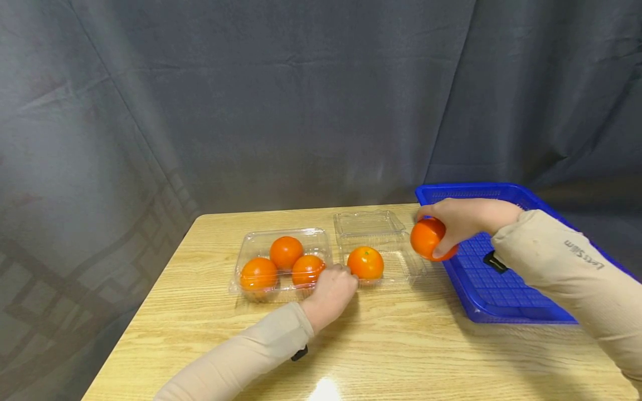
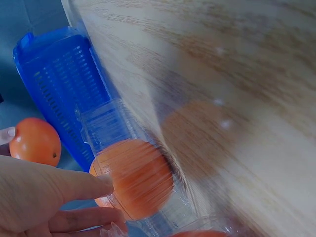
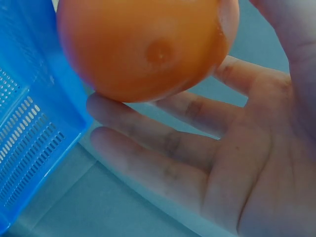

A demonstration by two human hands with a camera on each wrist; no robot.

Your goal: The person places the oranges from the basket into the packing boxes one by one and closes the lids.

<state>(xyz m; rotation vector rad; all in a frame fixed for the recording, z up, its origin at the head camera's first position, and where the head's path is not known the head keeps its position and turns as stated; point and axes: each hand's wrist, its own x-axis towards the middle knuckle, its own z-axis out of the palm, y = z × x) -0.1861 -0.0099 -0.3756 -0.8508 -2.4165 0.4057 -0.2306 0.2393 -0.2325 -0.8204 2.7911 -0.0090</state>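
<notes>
My right hand [image 1: 463, 217] grips an orange [image 1: 426, 238] between thumb and fingers, held up at the left rim of the blue basket [image 1: 473, 309]. In the right wrist view, the two lowest fingers [image 3: 148, 153] extend beneath this orange. My left hand [image 1: 333, 289] pinches the near left edge of an open clear plastic clamshell box [image 1: 398, 264], its thumb [image 2: 94, 185] against the plastic wall. Inside this box, at its left side, sits one orange [image 1: 365, 263] with a green stem spot. The box's lid [image 1: 371, 223] is folded back toward the curtain.
Left of my left hand stands a second clear plastic box [image 1: 241, 256] with three oranges in it. A dark curtain [image 1: 301, 111] hangs behind the wooden table [image 1: 391, 345]. The basket occupies the table's right side, beneath my right forearm.
</notes>
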